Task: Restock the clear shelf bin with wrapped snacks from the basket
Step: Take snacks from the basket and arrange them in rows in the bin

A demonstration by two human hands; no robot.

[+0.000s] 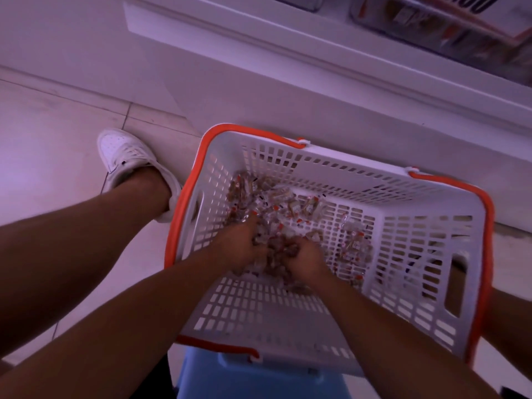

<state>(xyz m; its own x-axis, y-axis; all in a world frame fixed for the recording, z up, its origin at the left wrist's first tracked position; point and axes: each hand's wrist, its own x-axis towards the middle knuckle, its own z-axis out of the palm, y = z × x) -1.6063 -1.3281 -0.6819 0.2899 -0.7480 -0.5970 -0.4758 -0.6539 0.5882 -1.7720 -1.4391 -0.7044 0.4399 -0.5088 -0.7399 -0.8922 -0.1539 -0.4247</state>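
Both hands are down inside the white slotted basket (331, 180), which has orange handles and sits on a blue stool (259, 378) close against the base of the white shelving unit (288, 82). The left hand (240, 249) and right hand (305, 260) are side by side, fingers curled into a heap of wrapped snacks (276, 214) piled on the basket floor toward its far left corner, each clutching a bunch. More snacks lie scattered toward the right wall. The clear shelf bin (449, 30) sits up on the shelf, at its right end, well apart from the basket. A white sneaker (126, 156) stands on the floor left of the basket
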